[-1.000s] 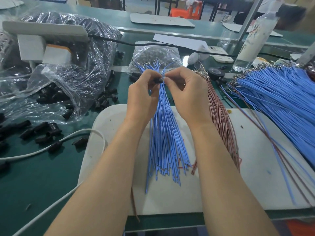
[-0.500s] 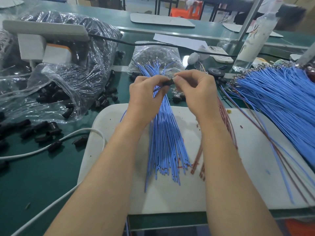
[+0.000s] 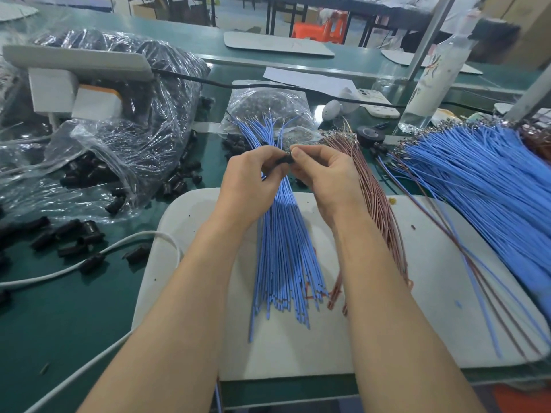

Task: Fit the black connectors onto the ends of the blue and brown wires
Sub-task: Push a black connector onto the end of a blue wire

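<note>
Black connector (image 3: 284, 160) is pinched between both hands above the blue wires (image 3: 283, 248). The left hand (image 3: 250, 177) curls round its body and the right hand (image 3: 325, 174) pinches at its end, probably seating a wire terminal, though that wire is too small to make out. Next, the terminal likely needs pushing straight home. Brown wires (image 3: 375, 204) lie just beside on the white board (image 3: 432, 293). Loose connectors (image 3: 74, 234) spill from a plastic bag (image 3: 119, 138) on the green worktop (image 3: 59, 308), well clear.
</note>
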Available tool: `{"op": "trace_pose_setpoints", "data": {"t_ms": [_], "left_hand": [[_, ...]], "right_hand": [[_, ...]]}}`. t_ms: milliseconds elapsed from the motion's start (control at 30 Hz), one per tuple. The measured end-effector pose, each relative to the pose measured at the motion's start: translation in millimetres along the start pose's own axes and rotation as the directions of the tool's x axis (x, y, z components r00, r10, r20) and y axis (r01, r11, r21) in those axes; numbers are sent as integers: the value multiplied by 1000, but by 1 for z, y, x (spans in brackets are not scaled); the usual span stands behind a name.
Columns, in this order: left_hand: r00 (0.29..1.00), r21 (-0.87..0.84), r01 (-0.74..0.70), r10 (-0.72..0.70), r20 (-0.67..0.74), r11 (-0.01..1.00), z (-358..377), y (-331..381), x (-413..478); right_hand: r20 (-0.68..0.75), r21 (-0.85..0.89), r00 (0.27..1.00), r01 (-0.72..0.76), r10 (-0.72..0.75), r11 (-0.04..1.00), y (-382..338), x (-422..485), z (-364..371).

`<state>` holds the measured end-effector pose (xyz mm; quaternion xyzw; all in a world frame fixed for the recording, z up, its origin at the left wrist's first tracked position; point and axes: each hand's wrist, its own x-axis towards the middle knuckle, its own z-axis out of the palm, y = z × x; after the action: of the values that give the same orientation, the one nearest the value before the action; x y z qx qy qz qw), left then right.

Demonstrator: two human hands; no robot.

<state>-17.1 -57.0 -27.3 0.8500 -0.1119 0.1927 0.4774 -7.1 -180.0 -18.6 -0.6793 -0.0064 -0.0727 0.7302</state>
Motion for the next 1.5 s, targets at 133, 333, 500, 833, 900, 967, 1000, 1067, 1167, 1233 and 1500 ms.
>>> {"op": "trace_pose_setpoints", "data": {"t_ms": [133, 333, 500, 833, 900, 967, 1000, 1067, 1167, 1233, 1500], "left_hand": [[998, -103, 34, -40, -57, 994, -7, 22, 3], [949, -187, -179, 120, -290, 966, -40, 117, 63], [960, -530, -61, -95, -263, 846, 8, 163, 106], [796, -505, 601, -407, 447, 620, 204, 109, 46], [784, -431, 609, -425, 453, 665, 208, 101, 40], [793, -454, 602, -423, 438, 657, 205, 100, 43], [802, -477, 592, -416, 429, 650, 201, 101, 47], [831, -517, 553, -386, 402, 653, 188, 105, 55], [887, -600, 461, -330, 321, 654, 152, 111, 68], [909, -664, 409, -342, 238, 626, 121, 110, 74], [870, -737, 250, -479, -114, 628, -19, 47, 68]], "right_hand": [[95, 278, 994, -86, 61, 957, -9, -2, 5], [532, 319, 847, -218, 17, 922, -59, -27, -19], [150, -2, 987, 61, -60, 998, -109, -46, -96], [-493, -817, 869, -445, -41, 367, -12, -25, -172], [-530, -793, 844, -461, -79, 397, -2, -21, -174], [-550, -777, 831, -469, -88, 419, -2, -16, -174], [-555, -772, 826, -467, -99, 432, -4, -14, -171], [-542, -781, 827, -430, -150, 453, -11, -10, -161], [-411, -806, 890, -253, -198, 535, -25, 1, -126], [-267, -801, 953, -137, -143, 583, -31, 8, -94], [103, -756, 995, 69, 15, 651, -15, 22, 44]]}}
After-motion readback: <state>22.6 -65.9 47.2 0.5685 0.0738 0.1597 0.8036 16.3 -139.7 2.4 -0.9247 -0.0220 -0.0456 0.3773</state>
